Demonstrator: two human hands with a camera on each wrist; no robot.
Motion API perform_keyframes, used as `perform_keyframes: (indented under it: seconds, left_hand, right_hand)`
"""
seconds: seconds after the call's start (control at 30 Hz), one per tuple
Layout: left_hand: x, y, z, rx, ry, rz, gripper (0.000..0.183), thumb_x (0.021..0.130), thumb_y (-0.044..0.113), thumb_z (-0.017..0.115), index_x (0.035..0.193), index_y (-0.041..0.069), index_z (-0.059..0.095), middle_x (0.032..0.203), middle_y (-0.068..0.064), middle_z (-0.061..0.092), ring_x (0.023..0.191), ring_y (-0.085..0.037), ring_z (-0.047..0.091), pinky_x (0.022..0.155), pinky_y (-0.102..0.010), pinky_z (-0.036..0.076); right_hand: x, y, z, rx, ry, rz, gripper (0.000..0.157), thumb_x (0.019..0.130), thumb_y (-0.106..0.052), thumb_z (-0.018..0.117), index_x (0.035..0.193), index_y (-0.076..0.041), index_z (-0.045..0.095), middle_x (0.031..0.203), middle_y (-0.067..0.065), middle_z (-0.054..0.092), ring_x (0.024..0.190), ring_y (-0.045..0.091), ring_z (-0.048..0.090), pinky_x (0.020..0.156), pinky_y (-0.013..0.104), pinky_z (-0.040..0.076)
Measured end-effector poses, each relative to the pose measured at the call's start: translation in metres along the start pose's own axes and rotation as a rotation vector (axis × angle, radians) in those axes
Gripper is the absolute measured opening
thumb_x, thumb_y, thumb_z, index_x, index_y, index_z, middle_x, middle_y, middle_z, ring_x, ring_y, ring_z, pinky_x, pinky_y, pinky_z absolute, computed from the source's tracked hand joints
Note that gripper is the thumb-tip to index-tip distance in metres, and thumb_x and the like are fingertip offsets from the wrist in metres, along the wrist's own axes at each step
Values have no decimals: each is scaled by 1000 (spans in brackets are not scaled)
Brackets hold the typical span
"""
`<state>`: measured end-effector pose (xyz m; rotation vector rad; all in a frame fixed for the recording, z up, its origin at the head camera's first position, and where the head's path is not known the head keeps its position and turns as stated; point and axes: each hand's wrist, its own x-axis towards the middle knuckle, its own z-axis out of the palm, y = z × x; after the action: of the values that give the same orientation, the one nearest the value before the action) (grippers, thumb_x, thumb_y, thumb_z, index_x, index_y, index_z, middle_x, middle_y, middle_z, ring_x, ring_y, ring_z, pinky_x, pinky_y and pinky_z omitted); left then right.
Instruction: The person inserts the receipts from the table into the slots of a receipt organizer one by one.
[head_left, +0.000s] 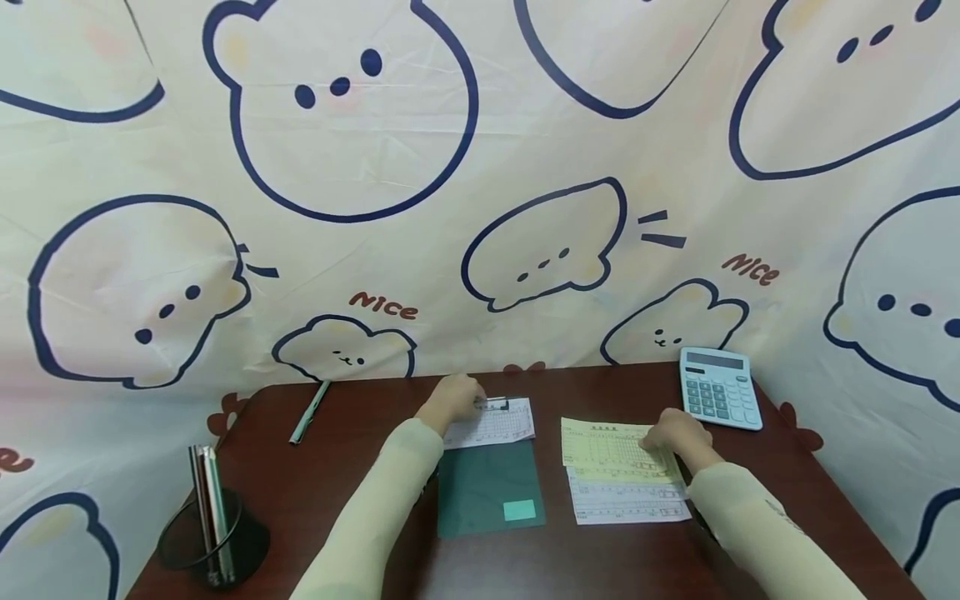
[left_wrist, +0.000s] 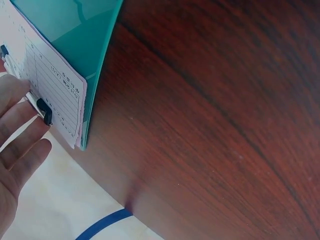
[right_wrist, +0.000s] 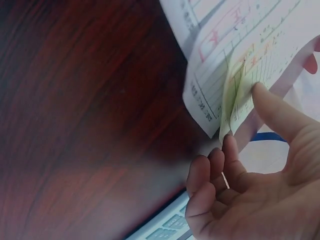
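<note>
A green clipboard [head_left: 487, 492] lies flat at the middle of the table, with a light green sticky note [head_left: 519, 510] on its lower part. White printed slips [head_left: 498, 427] lie at its top under a metal clip [left_wrist: 37, 104] with black ends. My left hand [head_left: 454, 400] pinches that clip between thumb and fingers at the far end of the board. To the right, my right hand [head_left: 678, 435] pinches the right edge of yellow printed slips [head_left: 603, 442], thumb on top. In the right wrist view their corner lifts and bends. White slips [head_left: 630, 500] extend below the yellow ones.
A light blue calculator [head_left: 722, 390] lies at the table's far right corner, just beyond my right hand. A green pen [head_left: 309, 412] rests at the far left. The black mesh pen holder [head_left: 251, 533] with several pens stands front left. A patterned curtain [head_left: 525, 150] hangs behind the table.
</note>
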<state>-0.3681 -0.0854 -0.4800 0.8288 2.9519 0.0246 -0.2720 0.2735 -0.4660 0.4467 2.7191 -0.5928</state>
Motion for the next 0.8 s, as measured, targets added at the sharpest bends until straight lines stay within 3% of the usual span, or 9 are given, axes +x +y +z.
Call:
perform_keyframes:
  seconds: [0.2,0.4,0.53,0.6,0.73,0.8]
  left_hand:
    - [-1,0,1,-14,-16,-10,21,83,20,68,104,18,74,105,4,70,98,-16,63,88,-34,48]
    - [-1,-3,1,-13,7,-22,23,82,20,68,105,18,74,106,4,70,100,-17,63,90,-35,48]
    - [-2,-4,2,-33,9,-15,22,82,19,68,103,18,75,105,4,70,95,-16,64,87,-35,49]
    - [-2,-5,3,-38,12,-14,22,82,19,68,102,18,75,104,4,70,94,-15,64,87,-34,49]
    - [-3,-6,2,-43,12,-15,22,82,19,68,103,17,75,105,3,70,96,-16,63,87,-34,49]
    - [-3,-6,1,-44,9,-21,23,82,20,68,104,17,74,105,4,70,99,-16,63,88,-34,48]
  right_hand:
    - [2,-1,1,12,1,9,39,77,-20,72,100,8,57,91,18,58,79,31,50,73,47,39]
    - [4,-7,2,-24,37,11,30,75,-18,73,92,3,61,85,14,58,75,29,49,71,46,39]
    - [6,-8,2,-72,45,6,19,78,-16,66,89,0,62,84,15,59,75,29,51,71,47,41]
    - [6,-8,0,-50,51,-13,20,81,-14,60,93,1,63,90,18,61,78,31,53,71,48,42]
    - [6,-10,-8,134,48,-66,16,85,-8,46,72,0,52,64,10,48,56,21,43,54,33,39]
    - [4,-13,-16,209,59,-116,18,86,-6,46,73,3,53,63,7,46,56,18,41,51,28,37]
